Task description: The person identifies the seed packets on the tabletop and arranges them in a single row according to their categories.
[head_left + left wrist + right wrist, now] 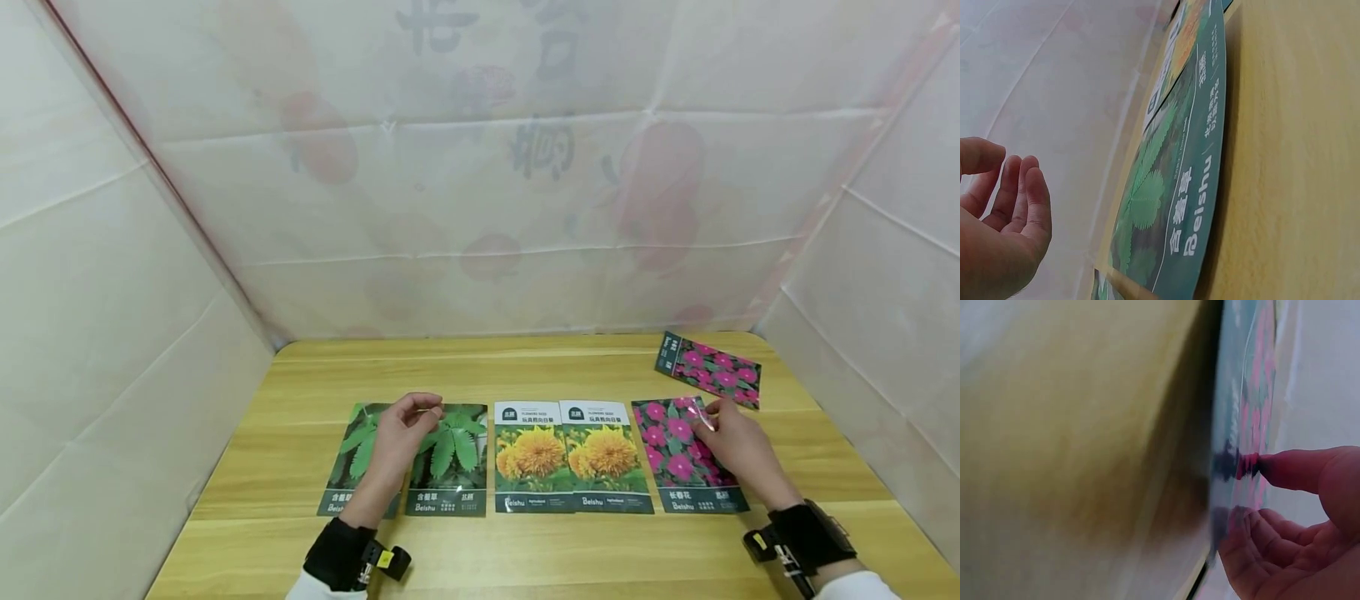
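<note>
My right hand [742, 446] pinches the right edge of a pink-flowered seed packet [677, 450], thumb on its face. In the right wrist view the fingers [1272, 540] curl behind that packet [1254, 419], which stands off the wood. My left hand [397, 440] hovers over two green-leaf seed packets, loosely curled and holding nothing. One leaf packet [457, 467] shows mostly uncovered; the other leaf packet [348, 458] is partly hidden by the hand. In the left wrist view the thumb and fingertips of my left hand [1007, 231] stand apart from the packet [1166, 206].
Two yellow-flower packets lie in the middle, the left yellow packet [531, 462] touching or overlapping the right yellow packet [611, 462]. Another pink-flowered packet [712, 368] lies tilted at the back right of the wooden table [562, 558]. Pale fabric walls [450, 208] enclose the table's back and sides.
</note>
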Action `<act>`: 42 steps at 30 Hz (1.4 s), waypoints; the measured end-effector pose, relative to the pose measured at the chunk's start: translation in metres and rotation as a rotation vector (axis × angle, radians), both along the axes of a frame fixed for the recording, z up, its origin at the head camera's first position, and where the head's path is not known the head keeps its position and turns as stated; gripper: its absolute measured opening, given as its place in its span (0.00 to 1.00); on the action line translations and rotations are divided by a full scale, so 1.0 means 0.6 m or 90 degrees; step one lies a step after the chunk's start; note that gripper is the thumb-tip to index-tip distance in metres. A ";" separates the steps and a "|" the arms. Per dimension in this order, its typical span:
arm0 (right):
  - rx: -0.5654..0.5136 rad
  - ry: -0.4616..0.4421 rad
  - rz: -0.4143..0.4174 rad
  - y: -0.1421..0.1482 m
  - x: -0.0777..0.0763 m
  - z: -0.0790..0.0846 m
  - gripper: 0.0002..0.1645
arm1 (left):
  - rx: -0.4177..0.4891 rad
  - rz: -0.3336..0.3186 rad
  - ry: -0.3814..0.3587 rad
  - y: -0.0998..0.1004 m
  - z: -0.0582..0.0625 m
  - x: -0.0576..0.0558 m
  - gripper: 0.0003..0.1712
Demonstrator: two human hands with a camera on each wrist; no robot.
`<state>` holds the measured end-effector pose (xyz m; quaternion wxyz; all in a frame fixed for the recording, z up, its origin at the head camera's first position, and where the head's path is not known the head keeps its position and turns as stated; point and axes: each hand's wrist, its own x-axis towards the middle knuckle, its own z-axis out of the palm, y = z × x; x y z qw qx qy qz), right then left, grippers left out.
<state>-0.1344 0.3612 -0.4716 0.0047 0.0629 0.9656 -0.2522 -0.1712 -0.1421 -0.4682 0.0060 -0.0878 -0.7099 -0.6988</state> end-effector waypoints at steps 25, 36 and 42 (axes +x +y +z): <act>0.169 0.144 0.077 0.038 -0.049 0.048 0.14 | -0.095 -0.019 0.073 -0.023 -0.045 -0.017 0.19; 0.106 -0.034 0.147 0.061 -0.121 0.033 0.36 | -0.087 -0.002 -0.057 -0.014 0.046 0.015 0.14; 0.089 -0.069 0.147 0.072 -0.139 0.018 0.41 | -0.087 0.008 -0.070 -0.018 0.045 0.013 0.12</act>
